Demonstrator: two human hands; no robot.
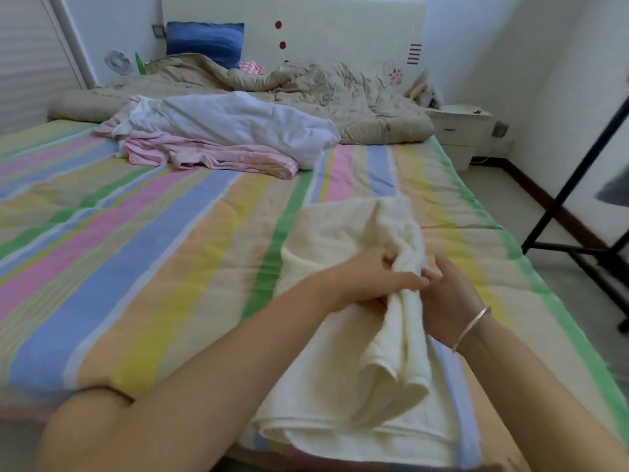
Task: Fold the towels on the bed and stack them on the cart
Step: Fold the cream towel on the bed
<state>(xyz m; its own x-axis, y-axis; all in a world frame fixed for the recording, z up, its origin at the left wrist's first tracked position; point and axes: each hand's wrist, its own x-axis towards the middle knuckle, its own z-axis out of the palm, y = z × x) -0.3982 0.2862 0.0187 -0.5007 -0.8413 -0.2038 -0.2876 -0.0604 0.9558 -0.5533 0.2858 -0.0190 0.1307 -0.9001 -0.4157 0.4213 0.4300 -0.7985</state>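
Cream towel (340, 240) lies partly spread on the near right portion of the bed (136, 233), its middle gathered into a raised ridge. Left hand (360, 284) and right hand (449, 301) meet on that ridge, fingers (405, 283) curled and pinching the cloth from either side. Judgement: a fold is being set up. Recommended: slide the hands apart along the edge to find matching corners, draw the cloth taut, lay it flat and smooth the creases before folding. White towel (238, 127) and pink towel (218, 158) wait heaped further up. Black frame (575, 185) stands right of the bed; cannot tell whether it is the cart.
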